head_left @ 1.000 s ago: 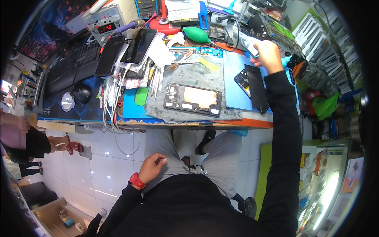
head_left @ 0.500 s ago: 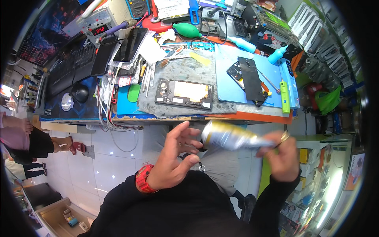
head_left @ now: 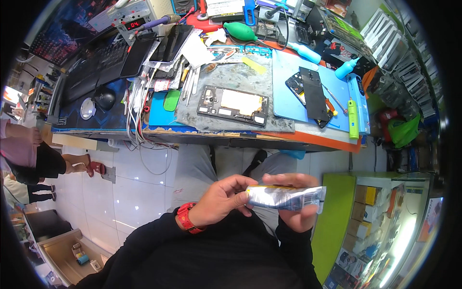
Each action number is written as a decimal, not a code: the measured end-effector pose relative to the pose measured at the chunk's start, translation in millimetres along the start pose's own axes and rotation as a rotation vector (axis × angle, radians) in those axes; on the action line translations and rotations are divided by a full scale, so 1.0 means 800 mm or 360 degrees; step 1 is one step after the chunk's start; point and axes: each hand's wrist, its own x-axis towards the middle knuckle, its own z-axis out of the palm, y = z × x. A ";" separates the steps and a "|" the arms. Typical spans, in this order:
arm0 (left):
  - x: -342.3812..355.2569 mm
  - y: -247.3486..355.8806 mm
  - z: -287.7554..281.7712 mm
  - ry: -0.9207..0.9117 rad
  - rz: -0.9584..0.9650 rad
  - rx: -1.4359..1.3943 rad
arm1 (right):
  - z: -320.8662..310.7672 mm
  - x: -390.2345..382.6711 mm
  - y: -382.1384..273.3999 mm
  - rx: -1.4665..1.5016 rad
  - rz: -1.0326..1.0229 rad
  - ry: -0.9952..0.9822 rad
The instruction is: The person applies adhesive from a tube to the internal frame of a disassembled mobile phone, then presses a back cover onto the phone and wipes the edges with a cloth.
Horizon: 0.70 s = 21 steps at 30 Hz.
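Note:
Over my lap lies a silver and yellow squeeze tube (head_left: 284, 197), held nearly level with its flat crimped end to the right. My left hand (head_left: 222, 200), with a red watch at its wrist, pinches the tube's left end between thumb and fingers. Its cap is hidden by those fingers. From behind, my right hand (head_left: 299, 220) wraps the body, fingers showing above and below it. Beyond, on the bench, an opened phone (head_left: 233, 105) lies on a stained grey mat (head_left: 187, 117).
A blue mat (head_left: 284, 108) at right carries phone parts, a screwdriver (head_left: 335, 98) and a green pen-shaped tool (head_left: 353, 119). Cables (head_left: 136, 113) hang over the bench's front edge. To my right stands a glass display case (head_left: 337, 212); an open drawer (head_left: 65, 241) is at lower left.
The tube has come lower and nearer to me. My left hand has closed on its left end, and my right hand has shifted from the crimped end to around the body.

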 end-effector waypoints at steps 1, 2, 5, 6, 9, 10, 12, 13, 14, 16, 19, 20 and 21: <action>-0.003 -0.003 0.000 -0.0027 -0.0050 -0.0082 | 0.011 0.003 0.003 -0.0362 -0.0030 0.0065; -0.006 -0.003 0.000 -0.0023 -0.0047 -0.0083 | 0.010 0.002 0.007 -0.0359 -0.0028 0.0061; -0.009 -0.001 0.005 -0.0053 0.0055 -0.0183 | 0.019 0.006 0.008 -0.0272 -0.0166 0.0410; -0.009 -0.002 0.008 -0.0005 0.0054 -0.0116 | 0.021 0.008 0.007 -0.0277 -0.0164 0.0409; -0.008 -0.007 0.012 0.0110 0.0117 -0.0009 | 0.030 0.016 0.008 -0.0164 -0.0196 0.0517; -0.006 -0.008 0.014 0.0174 0.0174 0.0039 | 0.039 0.021 0.011 -0.0168 -0.0198 0.0520; 0.003 -0.008 0.018 0.0212 0.0371 0.0409 | 0.054 0.031 0.018 0.0054 -0.0361 0.0723; 0.007 -0.006 0.019 0.0251 0.0566 0.0781 | 0.052 0.032 0.016 0.0068 -0.0283 0.0634; 0.009 -0.001 0.020 0.0256 0.0564 0.0786 | 0.045 0.034 0.011 0.0075 -0.0282 0.0635; 0.015 0.014 0.020 0.0206 0.0878 0.1386 | 0.023 0.035 -0.004 0.0266 -0.0192 0.0670; 0.028 0.028 0.002 0.0389 0.0965 0.1419 | -0.017 0.055 -0.056 0.0189 -0.0463 0.0980; 0.033 0.049 -0.007 0.0457 0.0986 0.1581 | -0.032 0.056 -0.076 0.0189 -0.0471 0.0985; 0.044 0.070 -0.019 0.0550 0.1092 0.1790 | -0.045 0.057 -0.093 0.0022 -0.0555 0.1000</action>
